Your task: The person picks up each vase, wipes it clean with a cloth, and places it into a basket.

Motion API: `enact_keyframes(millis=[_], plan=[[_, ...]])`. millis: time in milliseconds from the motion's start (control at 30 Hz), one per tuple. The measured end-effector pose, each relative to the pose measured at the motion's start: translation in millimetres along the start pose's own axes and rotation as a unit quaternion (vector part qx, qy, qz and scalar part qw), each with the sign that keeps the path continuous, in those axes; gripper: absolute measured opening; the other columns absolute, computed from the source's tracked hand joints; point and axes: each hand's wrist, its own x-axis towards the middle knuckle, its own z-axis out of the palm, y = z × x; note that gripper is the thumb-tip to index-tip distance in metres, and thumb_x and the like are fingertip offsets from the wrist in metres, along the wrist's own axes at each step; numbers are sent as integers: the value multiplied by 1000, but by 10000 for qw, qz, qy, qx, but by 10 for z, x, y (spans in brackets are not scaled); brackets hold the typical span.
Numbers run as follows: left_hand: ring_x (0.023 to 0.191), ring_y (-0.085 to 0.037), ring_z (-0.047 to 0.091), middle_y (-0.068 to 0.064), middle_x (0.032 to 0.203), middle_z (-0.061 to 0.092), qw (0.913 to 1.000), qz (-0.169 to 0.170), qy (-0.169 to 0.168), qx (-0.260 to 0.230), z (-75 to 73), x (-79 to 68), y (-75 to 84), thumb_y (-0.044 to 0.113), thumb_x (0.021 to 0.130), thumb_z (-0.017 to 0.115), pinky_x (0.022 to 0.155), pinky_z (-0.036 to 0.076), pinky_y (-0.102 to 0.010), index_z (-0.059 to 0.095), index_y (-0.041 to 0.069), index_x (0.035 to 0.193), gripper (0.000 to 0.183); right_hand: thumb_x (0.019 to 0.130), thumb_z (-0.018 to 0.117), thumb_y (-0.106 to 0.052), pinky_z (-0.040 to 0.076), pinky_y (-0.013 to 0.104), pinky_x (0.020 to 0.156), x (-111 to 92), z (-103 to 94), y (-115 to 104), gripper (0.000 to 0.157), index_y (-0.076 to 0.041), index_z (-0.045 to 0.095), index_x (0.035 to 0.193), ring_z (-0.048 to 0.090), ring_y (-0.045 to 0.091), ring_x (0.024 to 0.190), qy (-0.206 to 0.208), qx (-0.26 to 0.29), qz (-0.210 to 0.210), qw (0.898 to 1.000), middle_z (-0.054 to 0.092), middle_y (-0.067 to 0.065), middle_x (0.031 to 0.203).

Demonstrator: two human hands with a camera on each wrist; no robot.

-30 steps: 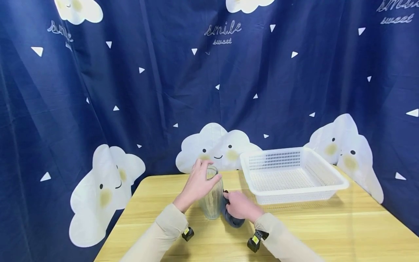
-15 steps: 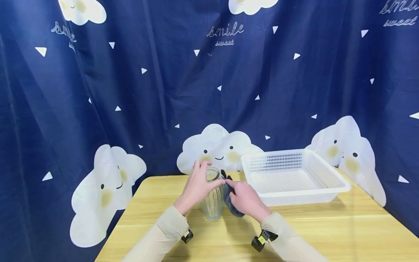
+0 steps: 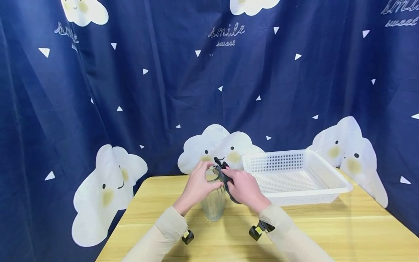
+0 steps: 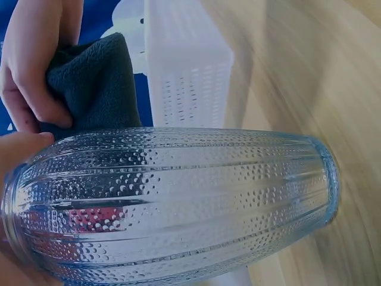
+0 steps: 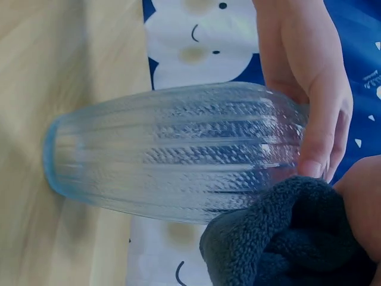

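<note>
A clear ribbed glass vase (image 3: pixel 214 206) with a dotted texture stands upright on the table. My left hand (image 3: pixel 196 186) grips it near the top, thumb and fingers spread around the neck just under the rim. My right hand (image 3: pixel 244 188) holds a dark, fuzzy cloth (image 3: pixel 233 198) at the vase's right side, up by the mouth. Part of the cloth lies at the rim in the head view. From the right wrist, the bunched cloth (image 5: pixel 253 238) overlaps the upper vase (image 5: pixel 166 155), close to the left thumb.
A white perforated plastic basket (image 3: pixel 296 196) sits behind and to the right on the light wooden table (image 3: pixel 314 233). Behind the table hangs a dark blue curtain (image 3: pixel 183 91) with cloud prints.
My right hand has raised the cloth from low beside the vase up to its rim. The left hand keeps its hold on the neck, and the vase stays in place.
</note>
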Motion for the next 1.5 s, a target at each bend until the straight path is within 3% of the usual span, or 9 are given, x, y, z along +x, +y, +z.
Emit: enact_keyframes(millis=[300, 500, 633, 767, 900, 1133, 1300, 1400, 1500], plan=[[107, -23, 50, -5, 118, 43, 9988, 366, -228, -210, 29, -2, -89, 36, 68, 76, 87, 42, -37, 45, 17, 128, 70, 80, 59, -8, 49, 36, 65, 105, 67, 71, 42, -25, 65, 118, 64, 17, 88, -264, 323, 169, 9990, 65, -4, 112], [103, -19, 47, -4, 114, 34, 9997, 13, 9, -224, 36, -6, -95, 47, 64, 79, 86, 43, -36, 43, 20, 128, 79, 80, 57, -6, 49, 37, 77, -36, 68, 59, 46, -23, 61, 122, 61, 16, 103, 353, 818, 258, 9957, 62, -3, 118], [109, -16, 46, -2, 114, 37, 9994, -206, 62, -279, 21, 5, -59, 52, 60, 80, 87, 44, -37, 45, 18, 129, 84, 81, 56, -5, 49, 39, 81, -131, 31, 23, 48, -20, 58, 126, 58, 16, 109, 826, 938, -34, 9922, 59, 1, 124], [110, -15, 46, -1, 114, 39, 9984, -303, 161, -439, 13, -1, -52, 51, 58, 82, 89, 43, -36, 48, 19, 127, 83, 81, 57, -6, 48, 40, 86, -141, 9, -4, 47, -19, 58, 127, 56, 18, 114, 955, 706, -345, 9923, 57, 3, 127], [112, -13, 45, -1, 113, 40, 9977, -281, 126, -607, 14, -5, -79, 48, 58, 83, 90, 42, -36, 48, 24, 126, 80, 80, 59, -7, 49, 41, 81, -81, 17, -1, 47, -20, 59, 125, 57, 19, 112, 700, 484, -265, 9960, 58, 3, 126], [109, -14, 45, -2, 113, 39, 9967, -14, -234, -775, 16, 1, -126, 43, 62, 82, 89, 41, -37, 45, 22, 131, 81, 81, 59, -10, 50, 39, 74, 78, 112, 91, 44, -23, 61, 122, 62, 19, 99, -291, 294, 256, 9988, 64, -2, 116], [92, -15, 47, -5, 111, 36, 9987, 274, -335, -272, 46, 8, -134, 52, 72, 71, 82, 43, -34, 40, 17, 134, 78, 83, 59, -11, 48, 34, 66, 129, 143, 159, 41, -27, 62, 121, 63, 15, 86, -677, 405, 383, 9961, 65, -3, 114], [90, -16, 42, -4, 108, 33, 9987, 240, -125, 431, 69, 6, -112, 66, 76, 57, 78, 43, -32, 40, 13, 135, 81, 84, 59, -11, 49, 36, 70, 109, 132, 163, 42, -27, 61, 122, 63, 17, 93, -698, 459, 343, 9959, 63, -2, 117], [88, -18, 37, -3, 101, 31, 9911, 188, 130, 1310, 80, 1, -80, 74, 76, 47, 72, 41, -30, 45, 7, 130, 86, 84, 59, -10, 50, 39, 76, 67, 107, 148, 43, -26, 60, 124, 62, 21, 102, -628, 515, 258, 9964, 62, -1, 120]])
